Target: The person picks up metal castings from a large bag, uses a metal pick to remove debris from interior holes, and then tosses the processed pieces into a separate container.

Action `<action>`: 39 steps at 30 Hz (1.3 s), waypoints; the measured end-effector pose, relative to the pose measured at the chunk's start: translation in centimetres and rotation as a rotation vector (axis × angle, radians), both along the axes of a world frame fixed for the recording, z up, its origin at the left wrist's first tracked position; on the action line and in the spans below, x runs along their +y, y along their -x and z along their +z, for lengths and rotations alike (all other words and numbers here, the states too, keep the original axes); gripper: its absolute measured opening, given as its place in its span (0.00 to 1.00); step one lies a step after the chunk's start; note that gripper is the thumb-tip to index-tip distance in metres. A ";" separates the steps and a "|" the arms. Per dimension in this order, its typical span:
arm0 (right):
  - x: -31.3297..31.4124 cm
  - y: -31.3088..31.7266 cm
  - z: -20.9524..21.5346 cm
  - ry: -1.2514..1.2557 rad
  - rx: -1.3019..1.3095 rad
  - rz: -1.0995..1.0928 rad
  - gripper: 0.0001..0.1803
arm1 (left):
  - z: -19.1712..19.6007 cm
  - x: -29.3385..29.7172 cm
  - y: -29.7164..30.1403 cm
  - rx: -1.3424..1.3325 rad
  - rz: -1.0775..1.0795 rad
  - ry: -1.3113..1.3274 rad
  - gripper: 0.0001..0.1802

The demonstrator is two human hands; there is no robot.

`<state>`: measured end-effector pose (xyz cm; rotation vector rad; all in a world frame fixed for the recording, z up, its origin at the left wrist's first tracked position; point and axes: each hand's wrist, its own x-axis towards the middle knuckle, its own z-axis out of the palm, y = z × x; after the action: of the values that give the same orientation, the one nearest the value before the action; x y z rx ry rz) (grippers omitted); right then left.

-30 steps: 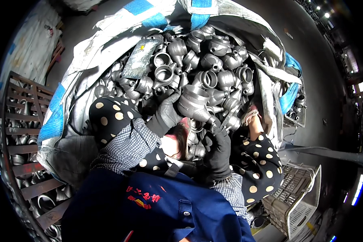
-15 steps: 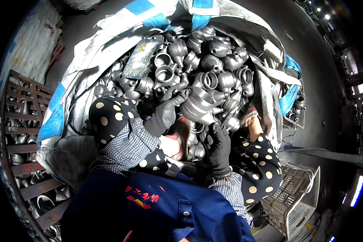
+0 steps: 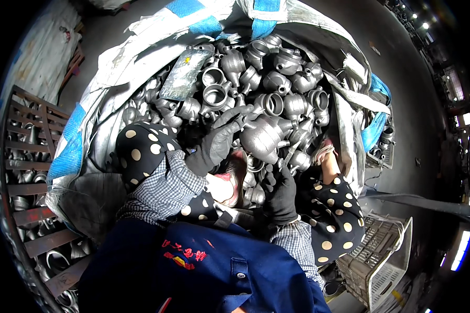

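We see dull grey cast-metal pipe fittings [image 3: 277, 99], rough and matt, heaped in a white woven-plastic bulk sack [image 3: 141, 62]; our dark knitted cloth gloves look matt, the grey plastic crate [image 3: 381, 261] smooth.

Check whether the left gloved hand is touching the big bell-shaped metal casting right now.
Touching. The head view shows the left hand with its fingers laid across the big bell-shaped casting, no gap between them.
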<state>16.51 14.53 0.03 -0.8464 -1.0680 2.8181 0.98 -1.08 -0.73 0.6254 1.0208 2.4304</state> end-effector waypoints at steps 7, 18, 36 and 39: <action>-0.2 0.1 -0.4 0.041 -0.015 -0.017 0.15 | 2.3 0.0 -0.2 0.054 -0.033 0.006 0.24; -0.5 0.4 -1.6 -0.126 -0.007 0.022 0.23 | 2.2 -0.1 0.0 0.043 -0.067 0.034 0.26; -0.5 1.1 0.6 -0.201 -0.020 0.039 0.16 | 1.0 -0.2 1.2 -0.384 0.132 0.260 0.24; -0.4 1.1 1.0 -0.153 -0.004 0.040 0.16 | 0.4 -0.5 1.3 -0.369 0.100 0.245 0.25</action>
<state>15.41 14.12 0.99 -0.8258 -1.2949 2.7230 -0.37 -1.62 -0.31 0.0416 1.1831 2.3317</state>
